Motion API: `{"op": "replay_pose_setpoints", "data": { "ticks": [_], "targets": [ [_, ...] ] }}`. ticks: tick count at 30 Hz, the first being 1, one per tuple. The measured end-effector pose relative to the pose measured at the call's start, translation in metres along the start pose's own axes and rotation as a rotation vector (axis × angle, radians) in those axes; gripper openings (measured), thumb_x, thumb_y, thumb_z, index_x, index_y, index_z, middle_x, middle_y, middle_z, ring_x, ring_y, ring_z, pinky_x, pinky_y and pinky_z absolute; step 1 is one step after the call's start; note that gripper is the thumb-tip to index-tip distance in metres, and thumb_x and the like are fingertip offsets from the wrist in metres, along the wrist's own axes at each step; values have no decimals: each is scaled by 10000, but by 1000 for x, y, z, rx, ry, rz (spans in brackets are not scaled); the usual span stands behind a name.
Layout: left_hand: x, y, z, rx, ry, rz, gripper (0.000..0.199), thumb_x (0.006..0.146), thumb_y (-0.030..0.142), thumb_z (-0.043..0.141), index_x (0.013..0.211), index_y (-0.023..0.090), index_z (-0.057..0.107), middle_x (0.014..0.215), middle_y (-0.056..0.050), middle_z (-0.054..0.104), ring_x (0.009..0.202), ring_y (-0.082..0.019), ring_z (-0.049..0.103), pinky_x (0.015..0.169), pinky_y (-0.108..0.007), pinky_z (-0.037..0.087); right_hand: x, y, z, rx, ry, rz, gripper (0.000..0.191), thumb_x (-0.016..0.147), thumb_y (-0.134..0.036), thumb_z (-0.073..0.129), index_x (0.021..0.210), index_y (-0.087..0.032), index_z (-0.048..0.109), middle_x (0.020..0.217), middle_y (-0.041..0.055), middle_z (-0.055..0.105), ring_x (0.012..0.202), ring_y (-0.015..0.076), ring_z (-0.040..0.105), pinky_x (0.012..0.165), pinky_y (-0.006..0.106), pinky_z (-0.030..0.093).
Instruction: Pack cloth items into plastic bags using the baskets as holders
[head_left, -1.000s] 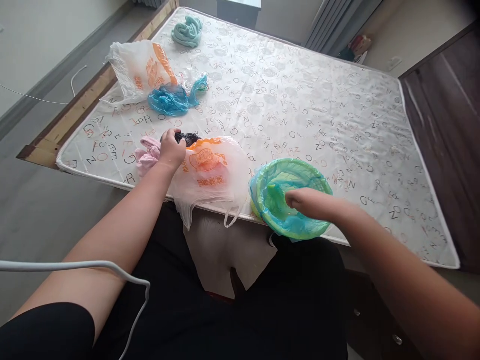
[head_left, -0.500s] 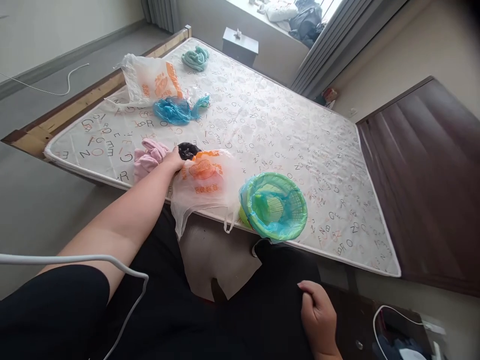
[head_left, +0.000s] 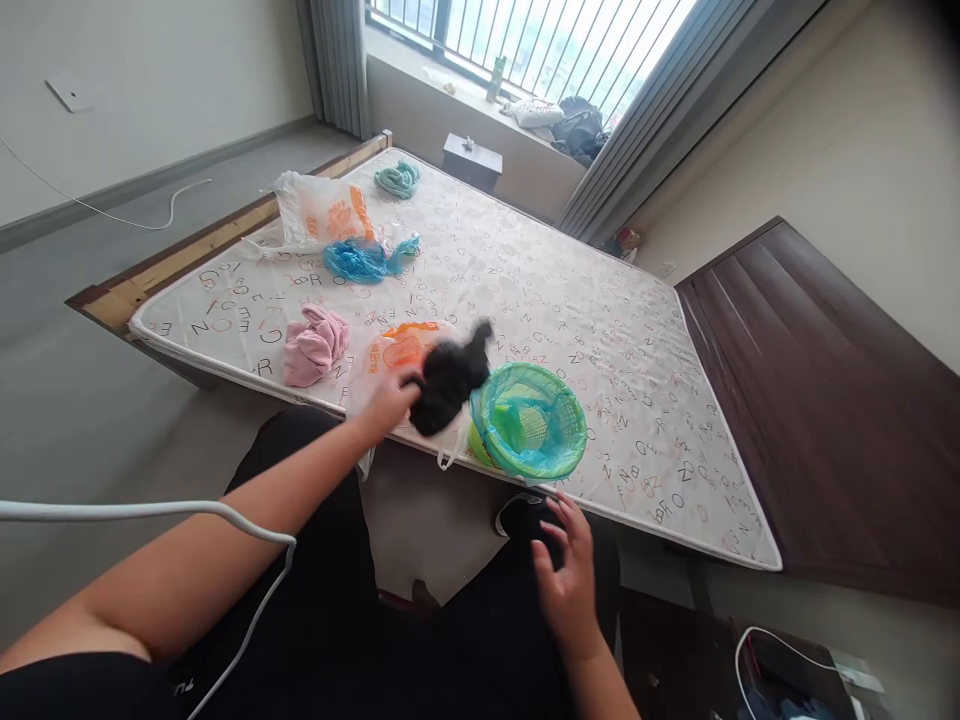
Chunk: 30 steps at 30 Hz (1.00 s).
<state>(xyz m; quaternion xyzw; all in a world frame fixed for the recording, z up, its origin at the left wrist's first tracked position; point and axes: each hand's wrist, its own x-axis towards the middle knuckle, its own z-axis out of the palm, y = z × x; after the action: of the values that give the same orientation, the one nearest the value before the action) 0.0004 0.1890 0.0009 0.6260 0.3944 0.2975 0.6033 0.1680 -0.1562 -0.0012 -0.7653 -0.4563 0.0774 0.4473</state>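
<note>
My left hand (head_left: 390,402) grips a black bundle (head_left: 448,385), blurred by motion, above a white plastic bag with orange print (head_left: 405,345). Just right of the bundle, a green basket (head_left: 577,440) lined with a thin blue bag rests tilted at the mattress edge. My right hand (head_left: 568,580) is below the basket, fingers spread and holding nothing. A folded pink cloth (head_left: 316,346) lies on the mattress to the left of the printed bag.
The letter-patterned mattress (head_left: 510,270) also bears a second printed plastic bag (head_left: 322,210), a crumpled blue bag (head_left: 360,262) and a green cloth (head_left: 397,179). A dark headboard (head_left: 810,400) stands at the right. A white cable (head_left: 247,540) crosses before my left arm.
The black bundle has been lifted off the mattress and carried right in my left hand. My right hand has risen toward the basket and opened. The view has tilted up, showing the window.
</note>
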Motion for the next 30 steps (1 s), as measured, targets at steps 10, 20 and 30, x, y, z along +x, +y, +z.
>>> {"op": "replay_pose_setpoints", "data": {
  "ticks": [10,20,30],
  "targets": [
    [-127,-19,46,-540,-41,-730,415,722,303,596,1133,267,556,766,43,544,637,-131,533,589,-229,414,13,-52,164,218,-11,-240,405,806,-96,517,1179,-208,630,1168,107,652,1132,237,616,1013,451,519],
    [-145,-45,85,-659,-138,-840,478,897,629,549,937,173,686,872,-91,730,865,-242,688,753,-307,530,21,-10,179,554,138,452,263,780,-301,446,942,-177,612,789,19,659,716,187,615,705,328,528],
    [-98,-52,68,-853,234,-705,119,857,280,632,827,165,643,669,-37,676,714,-190,695,727,-272,553,12,-9,206,61,-114,-62,570,990,-394,385,1480,-104,403,1480,238,478,1403,321,439,1122,595,386]
  ]
}}
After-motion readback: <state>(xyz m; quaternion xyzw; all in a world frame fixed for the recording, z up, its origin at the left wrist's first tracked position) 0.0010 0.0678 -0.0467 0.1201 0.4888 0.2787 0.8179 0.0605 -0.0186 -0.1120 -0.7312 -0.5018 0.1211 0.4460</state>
